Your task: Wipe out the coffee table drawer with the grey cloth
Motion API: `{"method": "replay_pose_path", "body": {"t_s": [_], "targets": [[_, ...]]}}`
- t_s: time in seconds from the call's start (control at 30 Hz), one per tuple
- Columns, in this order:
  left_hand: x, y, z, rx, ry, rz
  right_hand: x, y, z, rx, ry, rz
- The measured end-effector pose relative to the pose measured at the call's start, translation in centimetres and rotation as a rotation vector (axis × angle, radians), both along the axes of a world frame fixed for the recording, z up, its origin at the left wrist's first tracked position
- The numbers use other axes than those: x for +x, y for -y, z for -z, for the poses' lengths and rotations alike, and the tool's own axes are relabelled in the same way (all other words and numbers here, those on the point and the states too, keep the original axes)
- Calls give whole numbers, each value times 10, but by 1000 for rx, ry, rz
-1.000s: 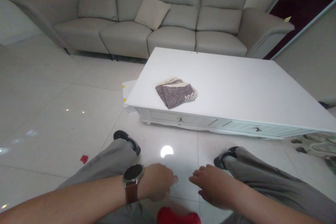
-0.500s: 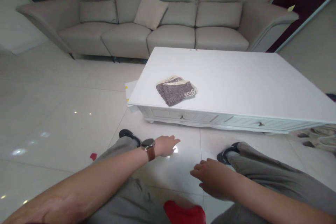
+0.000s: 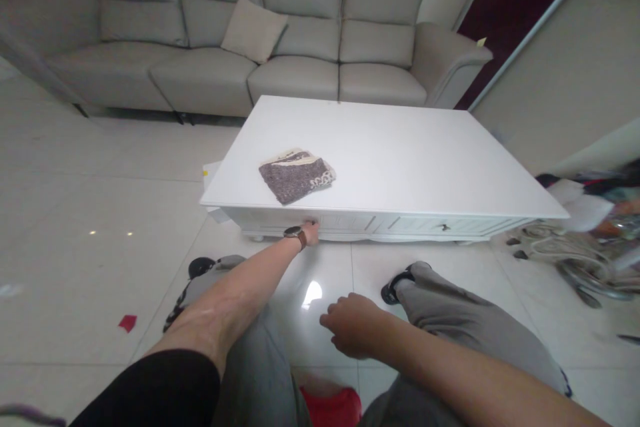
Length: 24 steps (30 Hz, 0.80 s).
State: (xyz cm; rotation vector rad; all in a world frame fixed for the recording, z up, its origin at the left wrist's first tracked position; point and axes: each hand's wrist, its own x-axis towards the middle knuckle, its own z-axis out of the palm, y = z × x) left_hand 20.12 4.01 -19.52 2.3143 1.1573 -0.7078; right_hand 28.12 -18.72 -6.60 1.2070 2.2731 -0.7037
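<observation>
From my remote seat, I had the left hand point(image 3: 312, 234) at the small knob point(image 3: 311, 222) of the left drawer point(image 3: 270, 220), below the near edge of the white surface point(image 3: 400, 160), but couldn't tell whether it gripped. The right hand point(image 3: 353, 323) hung apart, its palm too hidden to call open or closed. I judged the drawer rigid and fairly heavy, its hard knob perhaps slippery, best pinched from both sides.

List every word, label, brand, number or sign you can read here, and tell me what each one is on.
None can be read.
Watch: face too small and dark to make out.
Right shoe: pale marks, too blurred to tell whether they are lettering.
Yellow tag on the sofa arm: too small to tell.
Left drawer: no lettering visible.
</observation>
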Motion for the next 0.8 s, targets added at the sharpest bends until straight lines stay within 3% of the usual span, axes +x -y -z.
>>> {"method": "replay_pose_path", "body": {"t_s": [0.13, 0.3, 0.67, 0.8], "targets": [[5, -10, 10, 6, -45, 15, 3, 6, 1, 31, -44, 8], [0, -7, 12, 28, -37, 54, 8, 10, -4, 65, -94, -6], [-11, 36, 4, 45, -74, 114, 6, 2, -13, 25, -48, -13], [-10, 54, -8, 28, -94, 128, 5, 3, -11, 24, -40, -18]]}}
